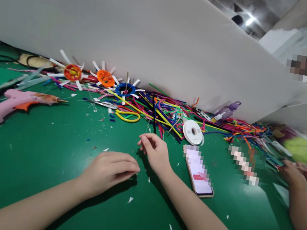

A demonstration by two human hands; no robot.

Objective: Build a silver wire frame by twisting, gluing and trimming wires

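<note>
Above the green table, my left hand (112, 169) is closed, thumb and fingertips pressed together. Just beyond it to the right, my right hand (156, 153) is pinched too, its fingers curled. A very faint thin line shows near the fingertips, but I cannot make out what either hand holds. Past my right hand lies a heap of coloured pipe cleaners (160, 112), with a white spool (193, 133) at its near edge. A phone (198, 172) with a lit screen lies right of my right forearm.
A pink glue gun (21, 105) lies at left. Scissors (103, 104) and flower-like pieces with white strips, one orange (105, 79) and one blue (125, 90), are along the back. A purple bottle (227, 111) stands by the partition (128, 19). A co-worker's hands (296, 174) are at right.
</note>
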